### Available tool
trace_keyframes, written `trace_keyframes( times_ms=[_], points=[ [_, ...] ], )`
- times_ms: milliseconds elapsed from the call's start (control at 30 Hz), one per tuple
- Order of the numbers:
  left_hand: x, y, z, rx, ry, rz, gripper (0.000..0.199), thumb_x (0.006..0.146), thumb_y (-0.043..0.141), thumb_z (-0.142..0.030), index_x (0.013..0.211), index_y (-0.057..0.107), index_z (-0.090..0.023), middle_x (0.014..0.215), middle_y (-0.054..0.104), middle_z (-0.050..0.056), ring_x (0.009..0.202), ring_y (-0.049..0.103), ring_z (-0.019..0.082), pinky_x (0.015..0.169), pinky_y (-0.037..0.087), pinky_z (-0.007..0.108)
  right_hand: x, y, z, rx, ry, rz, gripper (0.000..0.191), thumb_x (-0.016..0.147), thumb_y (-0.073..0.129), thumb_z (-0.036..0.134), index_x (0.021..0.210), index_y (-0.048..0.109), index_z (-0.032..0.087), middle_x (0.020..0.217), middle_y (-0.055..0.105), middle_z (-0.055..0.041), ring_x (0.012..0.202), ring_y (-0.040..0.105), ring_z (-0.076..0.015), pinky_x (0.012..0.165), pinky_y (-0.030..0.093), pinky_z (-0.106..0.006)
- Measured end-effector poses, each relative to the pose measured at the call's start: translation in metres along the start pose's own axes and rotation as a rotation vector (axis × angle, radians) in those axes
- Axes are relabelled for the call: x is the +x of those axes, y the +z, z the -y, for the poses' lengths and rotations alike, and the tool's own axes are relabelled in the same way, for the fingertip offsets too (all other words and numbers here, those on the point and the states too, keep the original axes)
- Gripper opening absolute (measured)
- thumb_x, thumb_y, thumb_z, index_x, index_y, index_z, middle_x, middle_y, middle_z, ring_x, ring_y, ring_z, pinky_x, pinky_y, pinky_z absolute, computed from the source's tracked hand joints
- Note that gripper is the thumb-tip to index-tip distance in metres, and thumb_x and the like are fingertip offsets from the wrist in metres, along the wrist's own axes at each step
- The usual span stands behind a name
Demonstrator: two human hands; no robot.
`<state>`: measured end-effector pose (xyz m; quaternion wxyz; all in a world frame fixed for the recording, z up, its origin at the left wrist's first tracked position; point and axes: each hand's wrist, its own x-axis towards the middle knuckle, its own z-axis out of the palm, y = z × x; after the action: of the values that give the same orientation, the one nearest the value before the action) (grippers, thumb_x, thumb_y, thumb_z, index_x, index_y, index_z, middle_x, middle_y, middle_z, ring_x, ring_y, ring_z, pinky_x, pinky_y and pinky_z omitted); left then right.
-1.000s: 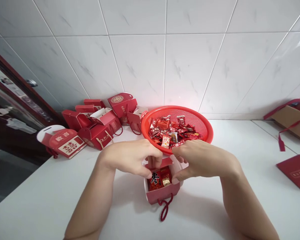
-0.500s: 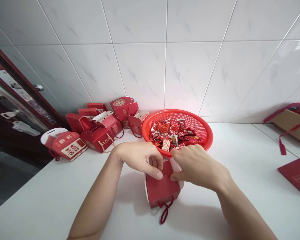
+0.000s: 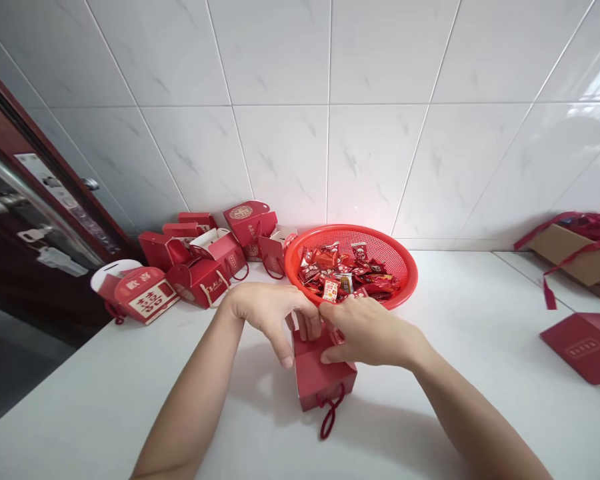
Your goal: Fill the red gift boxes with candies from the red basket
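Observation:
A small red box with a dark red cord handle stands on the white tabletop. My left hand is over its left side, thumb apart from the curled fingers, whose tips reach the top of the box. My right hand lies over the right and far side of the box, thumb on the top panel; its other fingertips are partly hidden. Just behind the hands is a red plastic basket with many red-wrapped candies.
Several red gift boxes stand at the back left, beside a dark door. On the right are a cardboard box with red ribbons and a red box. A tiled wall rises behind.
My right hand has moved left over the box, closer to my left hand. My left thumb has moved left, off the box top. The white side flaps no longer show. The view has shifted slightly.

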<state>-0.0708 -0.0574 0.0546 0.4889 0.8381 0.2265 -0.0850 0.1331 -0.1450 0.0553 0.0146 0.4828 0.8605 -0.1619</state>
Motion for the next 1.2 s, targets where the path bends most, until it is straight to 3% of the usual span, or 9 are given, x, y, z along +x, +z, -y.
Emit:
trace_keyframes(
  times_ms=[167, 300, 433, 567, 667, 833, 933, 1033, 1200],
  points=[
    [0.005, 0.015, 0.013, -0.02, -0.008, -0.176, 0.039, 0.063, 0.092, -0.033, 0.096, 0.074, -0.021, 0.099, 0.078, 0.003, 0.091, 0.072, 0.022, 0.085, 0.057, 0.033, -0.018, 0.02, -0.023, 0.24, -0.063, -0.086, 0.022, 0.093, 0.074, 0.039, 0.093, 0.064, 0.02, 0.087, 0.068, -0.0009, 0.073, 0.059, -0.0171, 0.061, 0.037, -0.028],
    [0.003, 0.035, 0.016, 0.016, -0.034, -0.389, 0.043, 0.063, 0.091, -0.032, 0.099, 0.071, -0.021, 0.105, 0.074, 0.004, 0.096, 0.068, 0.023, 0.088, 0.055, 0.036, -0.036, 0.045, -0.031, 0.367, -0.135, -0.228, 0.023, 0.1, 0.066, 0.045, 0.103, 0.068, 0.022, 0.1, 0.067, -0.0038, 0.084, 0.062, -0.0187, 0.074, 0.049, -0.031],
    [0.001, 0.053, 0.019, -0.037, -0.027, -0.501, 0.047, 0.063, 0.09, -0.035, 0.101, 0.066, -0.021, 0.11, 0.072, 0.005, 0.102, 0.067, 0.025, 0.092, 0.054, 0.04, -0.043, 0.075, -0.024, 0.29, -0.077, -0.348, 0.028, 0.102, 0.062, 0.045, 0.117, 0.069, 0.022, 0.106, 0.064, -0.0081, 0.078, 0.063, -0.0187, 0.073, 0.054, -0.034],
    [0.005, 0.071, 0.02, -0.113, -0.047, -0.564, 0.048, 0.064, 0.089, -0.039, 0.102, 0.065, -0.021, 0.105, 0.073, 0.005, 0.104, 0.068, 0.027, 0.091, 0.054, 0.04, -0.041, 0.094, -0.01, 0.158, 0.015, -0.469, 0.029, 0.1, 0.064, 0.048, 0.11, 0.066, 0.021, 0.112, 0.066, -0.0108, 0.088, 0.067, -0.0238, 0.073, 0.055, -0.036],
    [0.009, 0.086, 0.018, -0.139, -0.057, -0.614, 0.047, 0.068, 0.087, -0.044, 0.103, 0.067, -0.02, 0.105, 0.074, 0.005, 0.104, 0.068, 0.027, 0.091, 0.052, 0.038, -0.042, 0.094, -0.004, 0.111, 0.041, -0.525, 0.029, 0.1, 0.063, 0.049, 0.107, 0.064, 0.021, 0.113, 0.068, -0.0121, 0.099, 0.067, -0.028, 0.083, 0.055, -0.04],
    [0.016, 0.101, 0.017, -0.125, -0.059, -0.682, 0.054, 0.071, 0.084, -0.057, 0.108, 0.066, -0.021, 0.115, 0.074, 0.006, 0.106, 0.067, 0.027, 0.089, 0.051, 0.036, -0.05, 0.085, -0.005, 0.233, 0.073, -0.521, 0.03, 0.109, 0.044, 0.043, 0.108, 0.065, 0.021, 0.107, 0.068, -0.0099, 0.097, 0.066, -0.0248, 0.086, 0.053, -0.039],
    [0.023, 0.109, 0.015, -0.131, -0.064, -0.725, 0.054, 0.07, 0.085, -0.056, 0.107, 0.065, -0.022, 0.116, 0.075, 0.007, 0.102, 0.068, 0.027, 0.088, 0.053, 0.037, -0.055, 0.087, -0.006, 0.23, 0.079, -0.518, 0.035, 0.096, 0.067, 0.049, 0.114, 0.065, 0.019, 0.112, 0.068, -0.0118, 0.101, 0.065, -0.0288, 0.09, 0.053, -0.044],
    [0.033, 0.117, 0.012, -0.175, -0.026, -0.768, 0.048, 0.075, 0.08, -0.057, 0.104, 0.064, -0.022, 0.113, 0.074, 0.007, 0.1, 0.068, 0.026, 0.09, 0.055, 0.039, -0.062, 0.09, -0.009, 0.224, 0.093, -0.545, 0.043, 0.081, 0.078, 0.034, 0.119, 0.065, 0.02, 0.117, 0.069, -0.0124, 0.108, 0.063, -0.0316, 0.093, 0.052, -0.045],
    [0.038, 0.12, 0.014, -0.38, 0.045, -0.727, 0.051, 0.083, 0.069, -0.064, 0.108, 0.062, -0.02, 0.111, 0.069, 0.008, 0.1, 0.066, 0.024, 0.083, 0.059, 0.036, -0.091, 0.08, -0.048, 0.315, 0.203, -0.588, 0.042, 0.08, 0.068, 0.038, 0.117, 0.066, 0.019, 0.116, 0.072, -0.0127, 0.106, 0.065, -0.0309, 0.091, 0.052, -0.043]
  ],
)
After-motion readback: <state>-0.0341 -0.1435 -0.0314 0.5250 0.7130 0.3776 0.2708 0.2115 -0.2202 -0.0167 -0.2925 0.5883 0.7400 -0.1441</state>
